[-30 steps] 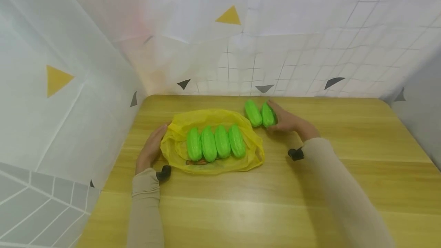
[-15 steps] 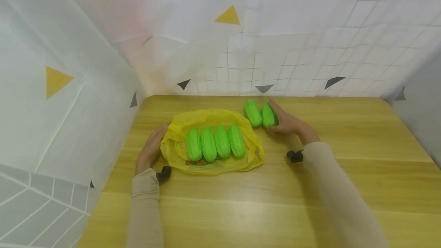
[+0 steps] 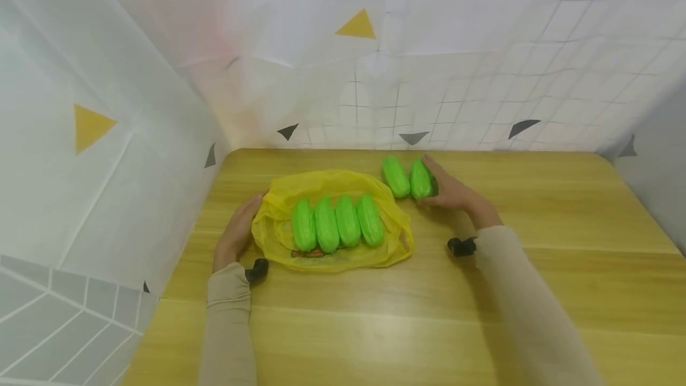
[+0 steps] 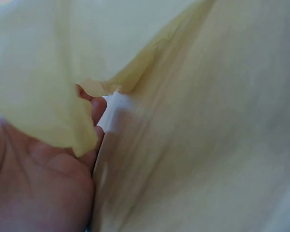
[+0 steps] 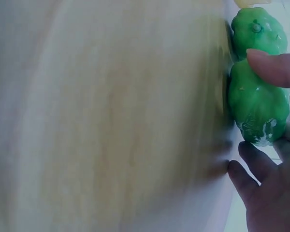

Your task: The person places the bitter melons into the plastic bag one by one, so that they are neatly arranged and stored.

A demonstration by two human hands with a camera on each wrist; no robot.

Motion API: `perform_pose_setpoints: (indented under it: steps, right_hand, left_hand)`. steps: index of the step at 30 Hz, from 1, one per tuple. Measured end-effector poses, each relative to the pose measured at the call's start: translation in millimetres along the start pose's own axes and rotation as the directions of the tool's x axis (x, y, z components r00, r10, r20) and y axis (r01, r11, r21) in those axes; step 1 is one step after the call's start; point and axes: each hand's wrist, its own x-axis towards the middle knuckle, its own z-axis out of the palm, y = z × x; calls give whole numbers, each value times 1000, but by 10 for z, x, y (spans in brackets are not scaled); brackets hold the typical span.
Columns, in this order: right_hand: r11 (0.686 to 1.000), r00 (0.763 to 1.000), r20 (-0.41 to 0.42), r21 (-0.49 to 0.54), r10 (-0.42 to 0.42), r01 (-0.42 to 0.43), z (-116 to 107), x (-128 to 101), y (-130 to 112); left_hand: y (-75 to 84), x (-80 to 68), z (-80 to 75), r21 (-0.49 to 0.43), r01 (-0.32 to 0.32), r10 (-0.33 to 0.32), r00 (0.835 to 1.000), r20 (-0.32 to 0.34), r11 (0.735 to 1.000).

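Observation:
On the wooden table a yellow plastic bag lies spread with its mouth open. Several bright green bitter melons sit side by side in it. My left hand holds the bag's left edge; in the left wrist view the film covers part of the fingers. Behind the bag's right end are two more melons. My right hand grips the right one between thumb and fingers, while the other melon lies beside it. In the right wrist view the thumb lies across the gripped melon.
A white wall covering with grid lines and triangles stands right behind the table. Another pale wall rises along the left side. Black wrist cameras stick out from both sleeves.
The right hand and its melon have shifted very slightly to the right, away from the neighbouring melon. The left hand and the bag stay in place.

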Motion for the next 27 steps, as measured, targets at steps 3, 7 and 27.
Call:
perform_pose_setpoints:
  steps: [3, 7, 27]
  right_hand:
    - [1000, 1000, -31, -3, 2, -2, -5, -31, -21]
    - [999, 997, -66, -20, -31, 29, -44, -44, -104]
    - [921, 921, 48, -38, -386, 388, 327, 90, -1420]
  left_hand:
    - [3, -3, -1, 11, 8, -8, 1000, -3, 1000]
    - [11, -16, -5, 25, 0, 0, 1000, -4, 1000]
    - [20, -60, -35, 20, -18, 18, 1000, -5, 1000]
